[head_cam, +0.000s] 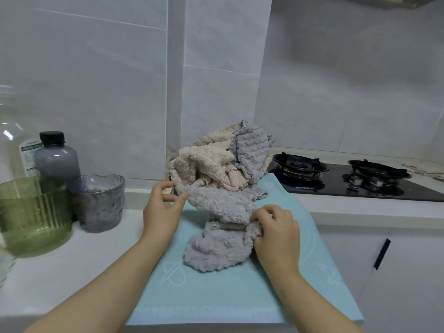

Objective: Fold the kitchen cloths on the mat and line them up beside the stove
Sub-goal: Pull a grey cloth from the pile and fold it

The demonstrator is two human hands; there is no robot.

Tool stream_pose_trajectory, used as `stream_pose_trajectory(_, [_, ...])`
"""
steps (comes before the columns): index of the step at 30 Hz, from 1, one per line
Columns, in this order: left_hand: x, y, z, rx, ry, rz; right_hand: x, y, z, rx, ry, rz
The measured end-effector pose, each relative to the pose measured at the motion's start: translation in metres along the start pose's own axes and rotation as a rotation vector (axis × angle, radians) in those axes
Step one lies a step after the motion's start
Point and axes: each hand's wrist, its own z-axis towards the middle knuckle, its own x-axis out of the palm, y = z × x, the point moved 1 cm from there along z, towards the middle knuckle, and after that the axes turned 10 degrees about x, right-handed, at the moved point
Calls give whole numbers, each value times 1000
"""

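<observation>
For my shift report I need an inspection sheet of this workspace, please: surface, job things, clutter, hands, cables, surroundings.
Surface: white counter with a blue mat.
Job things: grey cloth crumpled on the mat; cloth pile behind it, unfolded.
Clutter: green cup, grey cup, dark bottle, clear bottle.
Hands: left hand pinches the grey cloth's edge; right hand grips it.
Cables: nothing seen.
Surroundings: stove, tiled wall.

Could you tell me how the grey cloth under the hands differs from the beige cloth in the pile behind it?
The grey cloth lies stretched along the mat, gripped by both hands; the beige cloth sits bunched in the pile, untouched. The grey cloth is nearer the person, the beige nearer the wall. Both are fluffy and unfolded.
</observation>
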Motion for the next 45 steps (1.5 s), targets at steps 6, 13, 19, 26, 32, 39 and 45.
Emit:
stream_pose_trajectory(6, [10,-2,-7,-48,397,507,-7,12,-4,-13,718,273])
stream_pose_trajectory(13, [15,2,-10,37,697,391,6,-1,13,412,559,276])
stream_pose_trajectory(19, [16,-2,-8,181,609,286,18,2,53,370,500,15])
stream_pose_trajectory(26, [22,3,-2,159,537,496,36,1,29,229,567,49])
stream_pose_trajectory(32, [46,-18,4,-92,845,576,33,-9,34,347,322,366])
stream_pose_trajectory(39, [87,-32,-6,-120,644,-56,29,-9,36,487,310,745])
stream_pose_trajectory(45, [50,-23,17,-206,365,-135,26,-14,43,456,-9,575])
